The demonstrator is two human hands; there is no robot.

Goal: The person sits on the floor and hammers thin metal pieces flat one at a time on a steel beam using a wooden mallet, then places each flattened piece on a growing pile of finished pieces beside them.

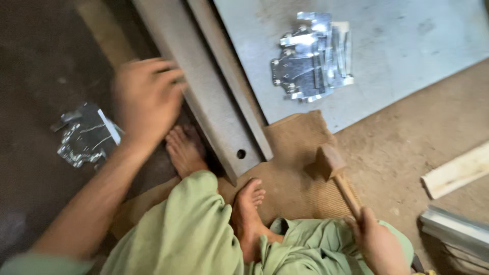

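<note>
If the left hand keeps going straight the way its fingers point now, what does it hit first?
Most likely the long steel angle bar: the left hand points up and right, fingertips already at the bar's near edge. The hand is motion-blurred, so whether they touch is unclear.

Dim left side, glare on metal pieces (311,56), motion blur.

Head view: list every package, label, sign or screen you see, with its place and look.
None in view: no package, label, sign or screen.
What is there: a stack of shiny cut metal pieces on the grey metal sheet, top centre.
A second pile of metal pieces on the dark floor, left, near the left hand.
A wooden mallet in the right hand, lower right.
</note>
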